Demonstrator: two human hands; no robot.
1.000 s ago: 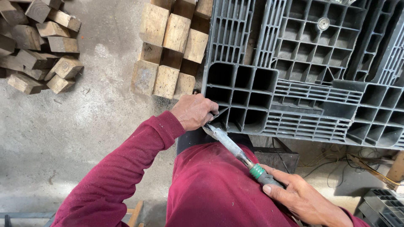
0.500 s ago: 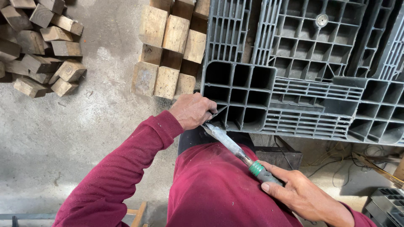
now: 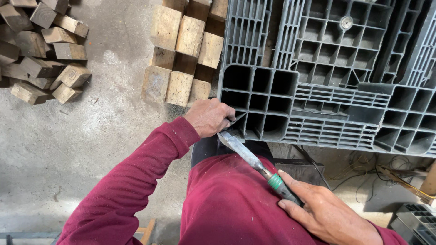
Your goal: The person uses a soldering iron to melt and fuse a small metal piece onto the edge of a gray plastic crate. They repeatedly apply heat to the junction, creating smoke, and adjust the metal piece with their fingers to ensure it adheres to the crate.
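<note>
Nearest, the right hand [image 3: 329, 211] was seen closed around the dark handle of a chisel [image 3: 254, 161], whose handle carried a green band just ahead of the fingers. The flat metal blade was laid slanting up and to the left across the lap, above the dark red sweatshirt [image 3: 227, 204]. Its tip was met by the left hand [image 3: 210, 117], which was curled shut over the blade's end and pressed against the near corner of a grey plastic pallet [image 3: 327, 90]. How the tip itself sat in the corner could not be told, since it was hidden under the fingers. The pallet was turned with its open square cells upward, and it filled the right and upper part of the view. Just beside its left edge, a stack of wooden blocks [image 3: 184, 50] was set in rows on the concrete floor [image 3: 91, 136]. Farther left, well apart, a loose heap of smaller wood offcuts [image 3: 41, 50] was spread. Some thin cables [image 3: 363, 170] were seen on the floor below the pallet's near edge.
</note>
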